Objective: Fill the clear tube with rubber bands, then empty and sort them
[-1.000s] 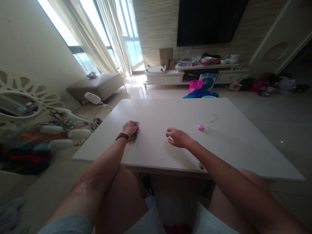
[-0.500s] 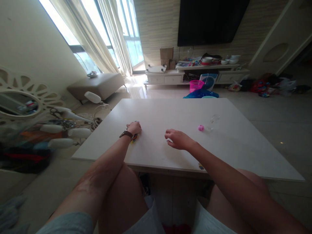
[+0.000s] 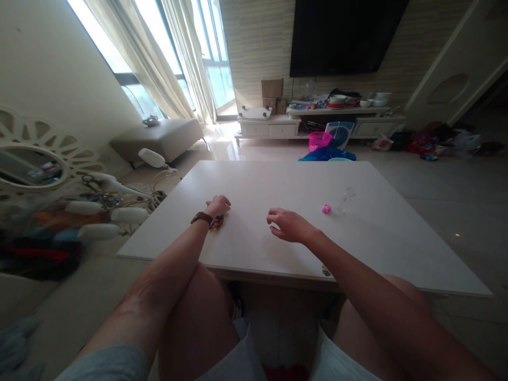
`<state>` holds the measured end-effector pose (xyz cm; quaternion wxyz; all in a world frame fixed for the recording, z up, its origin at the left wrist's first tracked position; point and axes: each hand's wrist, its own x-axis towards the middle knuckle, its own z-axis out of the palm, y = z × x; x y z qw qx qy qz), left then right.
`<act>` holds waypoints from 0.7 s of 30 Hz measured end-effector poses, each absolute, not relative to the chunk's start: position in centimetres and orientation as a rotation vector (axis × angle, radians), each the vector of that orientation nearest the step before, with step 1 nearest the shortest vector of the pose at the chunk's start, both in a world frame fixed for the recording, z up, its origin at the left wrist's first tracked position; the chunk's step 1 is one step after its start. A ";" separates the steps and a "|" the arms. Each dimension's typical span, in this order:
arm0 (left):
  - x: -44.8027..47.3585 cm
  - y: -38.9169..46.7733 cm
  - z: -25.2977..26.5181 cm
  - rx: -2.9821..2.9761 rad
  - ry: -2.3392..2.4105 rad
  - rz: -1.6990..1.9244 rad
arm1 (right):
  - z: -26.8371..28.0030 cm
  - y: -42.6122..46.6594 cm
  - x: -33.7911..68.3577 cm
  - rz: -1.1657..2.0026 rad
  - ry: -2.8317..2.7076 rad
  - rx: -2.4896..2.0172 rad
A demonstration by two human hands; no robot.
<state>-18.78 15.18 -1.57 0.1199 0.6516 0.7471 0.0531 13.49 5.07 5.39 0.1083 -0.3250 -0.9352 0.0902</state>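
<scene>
"So, how do the two hands sit over the white surface point(image 3: 257, 182)?"

"Well apart. The left hand point(image 3: 218, 205), with a dark-strapped watch point(image 3: 201, 217) at its wrist, is over the far end of a heap of small coloured pieces point(image 3: 217, 224). The right hand point(image 3: 289, 225) is nearer the middle."

"Is the left one gripping a piece?"

"I cannot tell. Its fingers curl down out of view, and the back of the hand hides what is under them."

"And the right?"

"Fingers loosely bent, thumb standing off from them, with a gap between."

"Where exactly is the heap?"

"On the left part of the surface, partly covered by the left hand and wrist. Red, orange and yellow show, but single shapes are too small to make out."

"What lies on the other side?"

"A pink round thing point(image 3: 326, 209), to the right of the right hand, with a clear item point(image 3: 349, 194) just beside it, its outline hard to read. At the near edge, close by the right forearm point(image 3: 349, 259), is a small yellow and dark piece point(image 3: 325, 270)."

"And beyond the far edge?"

"A pink basket point(image 3: 319, 140) and something shiny and blue point(image 3: 325, 154)."
</scene>
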 end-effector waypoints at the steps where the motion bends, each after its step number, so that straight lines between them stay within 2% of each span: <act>1: -18.7 15.3 -1.7 1.926 2.153 0.184 | 5.3 5.1 13.6 0.265 -2.753 -0.962; 7: -18.1 15.8 -3.2 2.121 1.764 0.421 | 4.5 5.1 14.7 0.252 -2.772 -0.995; 12: -16.4 16.0 -3.8 2.232 1.558 0.438 | 4.5 5.2 14.9 0.248 -2.771 -1.003; 21: -15.1 16.0 -3.1 2.251 1.564 0.465 | 4.9 5.0 14.7 0.275 -2.778 -0.999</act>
